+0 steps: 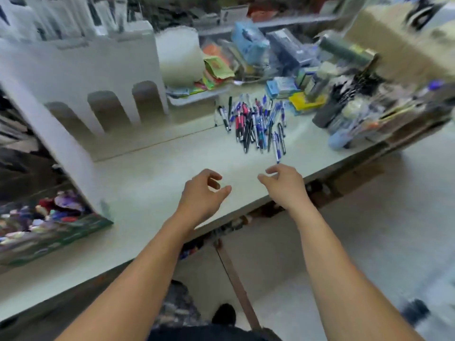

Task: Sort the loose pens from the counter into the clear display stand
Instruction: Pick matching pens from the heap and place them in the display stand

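In the head view, both bare forearms reach forward over the near edge of the pale surface (pixel 152 173). The left hand (pixel 203 193) hovers above the surface with its fingers loosely curled and the thumb spread apart from them; it holds nothing. The right hand (pixel 283 183) is just beside it on the right, also with relaxed, slightly bent fingers, and it holds nothing as well. The two hands are apart from each other, and neither one touches a pen. The loose pens (pixel 256 124) lie in a pile farther away on the surface, a little to the right of the middle; most are blue and white, some are red and black, and they lie across one another. The nearest pen of the pile points toward the right hand and ends just beyond its fingertips. On the left, far side stands a pale stand (pixel 98 77) with arched openings along its lower front; the picture is blurred, so I cannot tell if this is the clear display stand. On the far right of the surface there are many boxes and packets (pixel 283 87), crowded together and blurred. At the near left edge rests a green tray of coloured small items (pixel 49 217).
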The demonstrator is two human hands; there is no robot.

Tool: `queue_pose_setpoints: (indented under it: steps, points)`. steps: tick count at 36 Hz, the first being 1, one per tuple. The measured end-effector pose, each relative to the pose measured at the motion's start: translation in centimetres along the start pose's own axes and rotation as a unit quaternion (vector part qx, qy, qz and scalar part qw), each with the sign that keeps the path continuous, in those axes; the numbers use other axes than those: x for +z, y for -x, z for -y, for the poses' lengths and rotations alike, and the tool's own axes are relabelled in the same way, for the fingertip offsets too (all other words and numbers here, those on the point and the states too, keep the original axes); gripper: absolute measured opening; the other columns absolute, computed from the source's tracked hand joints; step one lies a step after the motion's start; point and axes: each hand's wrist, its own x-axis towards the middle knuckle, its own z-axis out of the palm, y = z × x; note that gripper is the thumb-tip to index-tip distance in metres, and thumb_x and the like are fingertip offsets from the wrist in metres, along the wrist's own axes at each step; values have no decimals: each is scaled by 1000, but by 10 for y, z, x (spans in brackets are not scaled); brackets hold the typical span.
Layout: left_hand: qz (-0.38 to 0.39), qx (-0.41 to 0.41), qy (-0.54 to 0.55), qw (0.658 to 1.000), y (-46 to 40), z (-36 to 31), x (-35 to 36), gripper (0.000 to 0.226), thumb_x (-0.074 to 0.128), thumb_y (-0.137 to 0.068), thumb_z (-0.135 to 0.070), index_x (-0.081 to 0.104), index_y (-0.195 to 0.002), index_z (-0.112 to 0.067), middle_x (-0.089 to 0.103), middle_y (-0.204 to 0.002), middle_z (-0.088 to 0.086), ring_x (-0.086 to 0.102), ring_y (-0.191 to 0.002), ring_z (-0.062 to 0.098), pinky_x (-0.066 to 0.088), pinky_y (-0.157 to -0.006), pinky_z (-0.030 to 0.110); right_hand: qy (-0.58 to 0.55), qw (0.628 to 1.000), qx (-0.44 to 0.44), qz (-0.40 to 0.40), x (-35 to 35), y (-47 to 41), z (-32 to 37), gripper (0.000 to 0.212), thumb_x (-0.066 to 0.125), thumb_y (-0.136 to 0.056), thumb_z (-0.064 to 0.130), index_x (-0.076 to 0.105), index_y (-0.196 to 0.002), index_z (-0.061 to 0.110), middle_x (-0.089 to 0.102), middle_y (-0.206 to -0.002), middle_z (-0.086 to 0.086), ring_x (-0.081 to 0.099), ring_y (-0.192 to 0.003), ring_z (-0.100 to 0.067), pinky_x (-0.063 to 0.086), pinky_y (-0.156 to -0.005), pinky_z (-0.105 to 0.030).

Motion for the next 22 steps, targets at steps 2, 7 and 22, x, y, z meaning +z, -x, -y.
queue_pose_setpoints:
  steps: [2, 7, 22]
  points:
    - [-19, -17, 3, 1000, -15, -11, 9, 33, 71, -90, -46, 61, -115, -27, 65, -104, -9, 61, -87, 8, 46, -70, 27, -20, 1000, 14, 9, -7, -23, -7, 34, 66, -94, 38, 64, -121, 17, 65, -117, -4, 63, -109, -23, 52, -96, -39]
    - [-55, -40, -29, 997, -79, -28, 28, 43, 70, -90, -47, 59, -122, -21, 65, -108, -3, 63, -93, 18, 55, -83, 39, -69, 997, 26, 17, -5, -92, -10, 33, 67, -92, 34, 67, -118, 14, 68, -118, -7, 68, -107, -27, 58, -93, -49]
    - [-103, -178, -109, 973, -294, -41, 116, 70, 75, -78, -50, 50, -124, -5, 51, -127, 14, 55, -117, 35, 52, -91, 43, -12, 997, 10, 77, -1, -252, -4, 11, 64, -87, 23, 72, -80, 21, 71, -71, 2, 70, -70, -21, 61, -74, -43]
